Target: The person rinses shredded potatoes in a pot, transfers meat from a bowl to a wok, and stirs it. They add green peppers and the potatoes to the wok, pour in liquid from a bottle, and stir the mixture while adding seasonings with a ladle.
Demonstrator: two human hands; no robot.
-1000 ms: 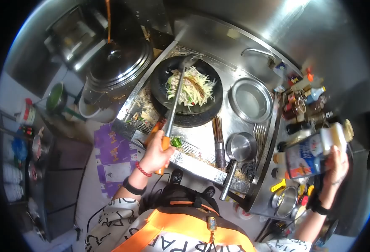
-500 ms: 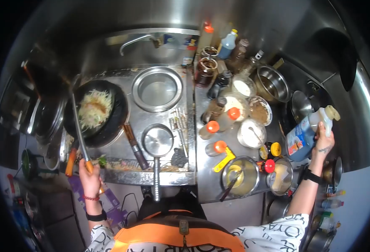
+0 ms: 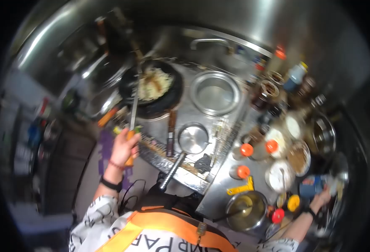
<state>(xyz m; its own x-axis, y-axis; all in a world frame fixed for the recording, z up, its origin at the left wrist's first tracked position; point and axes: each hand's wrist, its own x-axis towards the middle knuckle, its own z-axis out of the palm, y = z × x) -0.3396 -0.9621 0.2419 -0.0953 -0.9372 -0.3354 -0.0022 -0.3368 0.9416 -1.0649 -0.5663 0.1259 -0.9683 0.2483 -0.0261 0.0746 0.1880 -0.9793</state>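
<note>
My left hand (image 3: 124, 147) is closed round the wooden handle of a long metal cooking tool (image 3: 135, 107). Its shaft crosses the left side of a black wok (image 3: 174, 94), and its far end is blurred. Pale shredded food (image 3: 157, 86) with a brown patch on top lies in the wok. At the far right, my right hand (image 3: 322, 198) grips a plastic jug (image 3: 310, 187) with a blue label. The jug is tilted low beside the seasoning bowls, and motion blurs it.
A steel basin (image 3: 195, 98) and a small saucepan (image 3: 193, 140) stand right of the wok. Orange-capped bottles (image 3: 243, 171), a white powder bowl (image 3: 279, 176), a brown powder bowl (image 3: 299, 157) and a steel pot (image 3: 247, 211) crowd the right counter. A tap (image 3: 210, 40) is behind.
The view has turned, so the counter appears shifted and rotated. My right hand has lowered the jug, which was held up before, towards the counter's right side. My left hand still holds the tool.
</note>
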